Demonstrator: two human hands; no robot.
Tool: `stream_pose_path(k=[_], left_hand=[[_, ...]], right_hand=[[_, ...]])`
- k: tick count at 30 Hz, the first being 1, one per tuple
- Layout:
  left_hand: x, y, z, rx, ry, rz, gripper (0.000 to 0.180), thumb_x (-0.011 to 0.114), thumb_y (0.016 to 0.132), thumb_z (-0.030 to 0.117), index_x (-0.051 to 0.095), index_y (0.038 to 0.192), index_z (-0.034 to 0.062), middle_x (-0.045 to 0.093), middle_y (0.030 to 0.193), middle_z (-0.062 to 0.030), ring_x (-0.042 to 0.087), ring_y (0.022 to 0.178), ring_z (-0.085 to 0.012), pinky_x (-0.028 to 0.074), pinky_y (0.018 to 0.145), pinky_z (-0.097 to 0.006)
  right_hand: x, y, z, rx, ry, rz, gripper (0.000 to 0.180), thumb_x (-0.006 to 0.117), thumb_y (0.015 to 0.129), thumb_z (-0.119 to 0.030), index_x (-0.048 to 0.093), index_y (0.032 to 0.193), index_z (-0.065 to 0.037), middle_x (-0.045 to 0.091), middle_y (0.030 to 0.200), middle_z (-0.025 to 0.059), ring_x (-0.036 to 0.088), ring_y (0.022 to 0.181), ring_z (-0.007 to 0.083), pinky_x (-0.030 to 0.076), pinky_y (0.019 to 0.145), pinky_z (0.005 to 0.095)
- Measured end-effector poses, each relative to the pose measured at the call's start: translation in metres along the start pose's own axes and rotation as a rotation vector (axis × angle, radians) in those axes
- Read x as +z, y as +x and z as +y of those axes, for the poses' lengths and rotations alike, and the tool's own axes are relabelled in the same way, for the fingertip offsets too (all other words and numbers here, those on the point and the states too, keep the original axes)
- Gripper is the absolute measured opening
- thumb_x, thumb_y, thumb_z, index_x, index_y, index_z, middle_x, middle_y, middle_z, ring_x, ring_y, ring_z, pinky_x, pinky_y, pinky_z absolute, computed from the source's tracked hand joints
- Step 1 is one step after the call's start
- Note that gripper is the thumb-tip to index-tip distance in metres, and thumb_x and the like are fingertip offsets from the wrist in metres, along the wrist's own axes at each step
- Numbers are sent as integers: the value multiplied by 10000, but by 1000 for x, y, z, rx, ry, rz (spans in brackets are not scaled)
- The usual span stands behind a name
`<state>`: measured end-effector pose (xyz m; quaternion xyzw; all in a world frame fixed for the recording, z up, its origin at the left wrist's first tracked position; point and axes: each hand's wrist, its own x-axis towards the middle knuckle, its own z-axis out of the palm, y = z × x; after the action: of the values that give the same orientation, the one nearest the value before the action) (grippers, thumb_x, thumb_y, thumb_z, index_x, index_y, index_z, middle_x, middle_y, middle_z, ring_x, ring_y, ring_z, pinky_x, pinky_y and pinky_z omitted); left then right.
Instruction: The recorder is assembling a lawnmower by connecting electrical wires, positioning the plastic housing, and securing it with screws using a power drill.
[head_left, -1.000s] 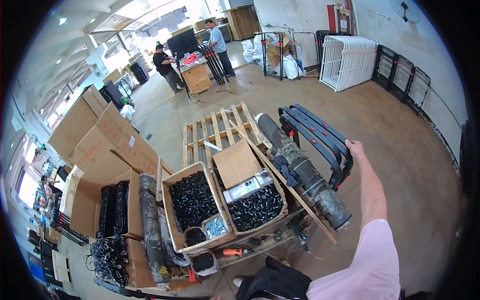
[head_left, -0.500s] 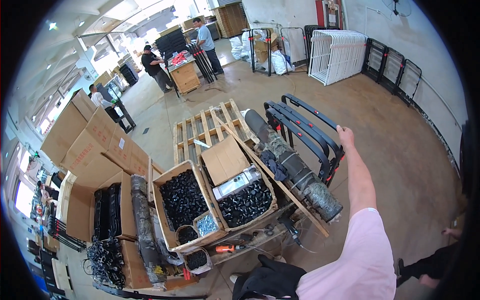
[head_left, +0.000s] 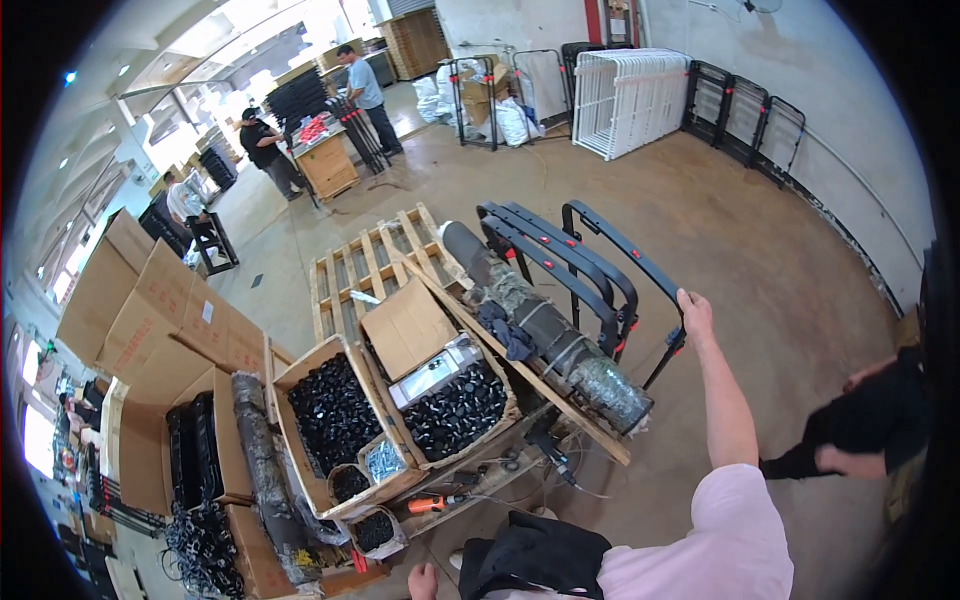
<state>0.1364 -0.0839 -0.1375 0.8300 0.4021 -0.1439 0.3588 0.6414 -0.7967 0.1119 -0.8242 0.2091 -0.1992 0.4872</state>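
Note:
Stretched out to the right, my right hand (head_left: 697, 312) is closed round the corner of a curved black tubular frame (head_left: 622, 240) with red parts. This frame stands upright, a gap apart from several similar black frames (head_left: 560, 262) on its left. Those frames lean beside a long roll (head_left: 545, 325) wrapped in dark, torn covering. Only part of my left hand (head_left: 423, 580) shows at the lower edge, near my dark apron or garment; its fingers look curled, and I see nothing in them.
Left of the roll, boxes of black plastic caps (head_left: 455, 412) and a small box of screws (head_left: 384, 461) stand on a bench. An orange-handled tool (head_left: 430, 503) lies at its front. A wooden pallet (head_left: 365, 265) lies beyond. Another person (head_left: 860, 430) is close on my right.
The held frame has come away from the other frames, to the right. My view has turned rightward. My left hand has entered at the bottom, and the person on the right shows more.

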Motion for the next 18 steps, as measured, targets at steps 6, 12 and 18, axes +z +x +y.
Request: stream_pose_path(k=[6,12,18], left_hand=[[0,-14,263,389,-191,-162,367,637,1021,298,728,1231,10,774,1036,-130,722,971,-185,558,888,-334],[48,-86,443,700,-449,-665,329,595,1078,209,675,1294,-27,752,1157,-110,709,1071,-180,550,971,-319],[152,-187,519,781,-289,-1211,426,589,1102,330,612,1361,-8,710,1191,-92,656,1119,-160,527,998,-338]], right_hand=[[-77,-95,31,47,184,23,471,631,1036,-426,581,794,-25,508,709,11,461,656,126,376,584,353],[-118,-210,14,228,504,25,313,596,1078,-321,578,869,-89,527,712,-15,511,628,95,408,561,296],[-125,-328,1,310,503,-147,217,607,1082,-230,616,955,-54,654,900,-2,582,816,78,482,736,264]])
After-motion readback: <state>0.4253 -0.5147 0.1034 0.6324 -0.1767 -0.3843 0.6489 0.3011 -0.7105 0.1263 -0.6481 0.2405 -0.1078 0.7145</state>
